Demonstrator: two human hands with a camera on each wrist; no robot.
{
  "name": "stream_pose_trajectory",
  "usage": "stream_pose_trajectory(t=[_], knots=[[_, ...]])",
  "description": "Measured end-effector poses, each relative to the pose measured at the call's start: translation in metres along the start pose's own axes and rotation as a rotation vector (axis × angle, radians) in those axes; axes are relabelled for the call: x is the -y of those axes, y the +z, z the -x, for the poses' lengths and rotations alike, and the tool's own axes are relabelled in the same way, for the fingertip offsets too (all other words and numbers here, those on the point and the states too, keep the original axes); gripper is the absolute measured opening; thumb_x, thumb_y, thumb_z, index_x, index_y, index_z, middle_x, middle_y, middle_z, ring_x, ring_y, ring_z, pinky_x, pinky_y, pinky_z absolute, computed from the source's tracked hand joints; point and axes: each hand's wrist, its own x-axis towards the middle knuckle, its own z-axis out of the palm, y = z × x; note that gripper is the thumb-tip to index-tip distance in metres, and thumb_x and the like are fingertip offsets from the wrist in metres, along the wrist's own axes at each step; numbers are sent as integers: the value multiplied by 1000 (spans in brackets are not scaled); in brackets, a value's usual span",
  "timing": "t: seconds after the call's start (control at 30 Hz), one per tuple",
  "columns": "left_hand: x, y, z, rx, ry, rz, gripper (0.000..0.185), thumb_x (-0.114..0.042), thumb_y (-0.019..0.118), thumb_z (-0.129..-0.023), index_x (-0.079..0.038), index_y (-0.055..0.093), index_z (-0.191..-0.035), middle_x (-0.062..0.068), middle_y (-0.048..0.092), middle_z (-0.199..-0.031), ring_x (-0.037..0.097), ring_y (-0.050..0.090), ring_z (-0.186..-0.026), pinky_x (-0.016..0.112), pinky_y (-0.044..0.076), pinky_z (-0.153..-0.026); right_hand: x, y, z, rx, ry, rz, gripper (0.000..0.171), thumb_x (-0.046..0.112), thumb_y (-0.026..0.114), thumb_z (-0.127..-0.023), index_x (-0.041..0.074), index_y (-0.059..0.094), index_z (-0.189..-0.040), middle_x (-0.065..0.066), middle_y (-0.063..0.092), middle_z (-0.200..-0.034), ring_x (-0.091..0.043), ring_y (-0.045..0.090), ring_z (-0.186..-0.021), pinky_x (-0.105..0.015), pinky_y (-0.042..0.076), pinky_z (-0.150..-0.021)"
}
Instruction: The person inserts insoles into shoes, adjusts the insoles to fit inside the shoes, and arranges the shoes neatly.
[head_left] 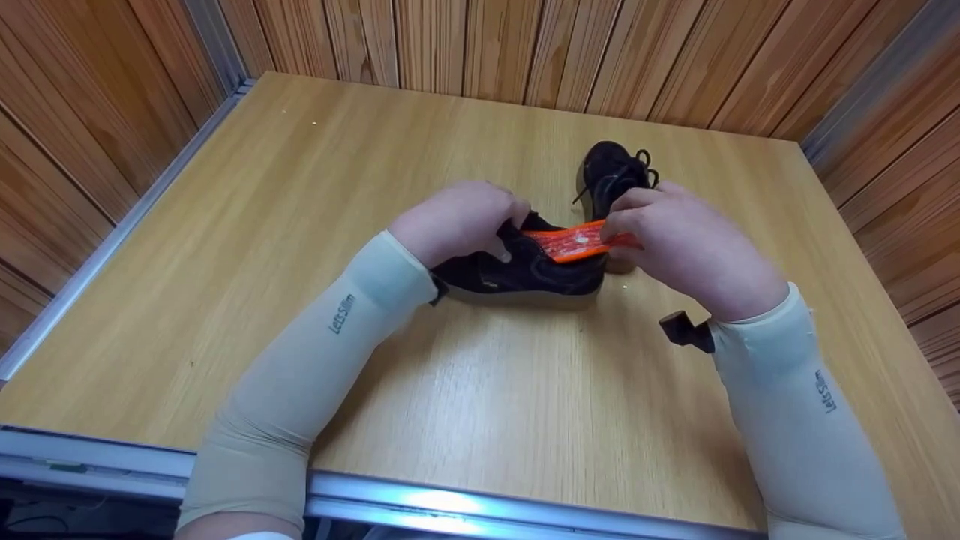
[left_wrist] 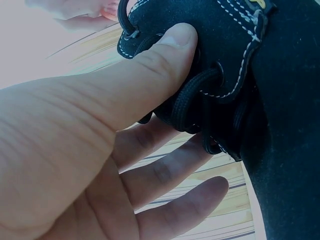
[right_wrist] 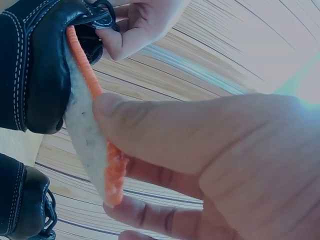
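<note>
A black shoe (head_left: pixel 551 281) lies on the table with its toe to the left. My left hand (head_left: pixel 459 221) grips it by the lace area, the thumb (left_wrist: pixel 172 47) pressing on the lace flap in the left wrist view. An orange-red insole (head_left: pixel 574 244) reaches into the shoe's opening, its front part hidden inside. Its outer end is pinched by my right hand (head_left: pixel 686 240). In the right wrist view the insole (right_wrist: pixel 85 130) shows a pale underside and an orange edge.
Just behind my right hand stands a second black shoe (head_left: pixel 607 169) with tied laces. The wooden table (head_left: pixel 450 405) has a metal front edge (head_left: pixel 420 502). Wood-panelled walls (head_left: pixel 495 45) close off the back and both sides.
</note>
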Motion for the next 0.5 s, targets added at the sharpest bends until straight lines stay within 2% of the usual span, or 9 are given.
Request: stream_pose_trajectory(t=[0.3, 0.5], knots=[[0, -1, 1, 3, -2, 4, 29, -24, 88, -95, -12, 71, -114, 5, 75, -116, 27, 68, -109, 47, 56, -104, 5, 3, -3, 5, 53, 18, 18, 8, 92, -86, 15, 84, -100, -4, 79, -106, -28, 70, -88, -50, 61, -75], [1, 0, 0, -3, 5, 11, 32, -24, 89, -94, -12, 71, -117, 6, 75, -118, 27, 68, -110, 46, 56, -105, 5, 10, -5, -34, 18, 40, 17, 5, 91, -87, 12, 84, -100, -5, 79, -102, -29, 72, -84, -49, 63, -74]])
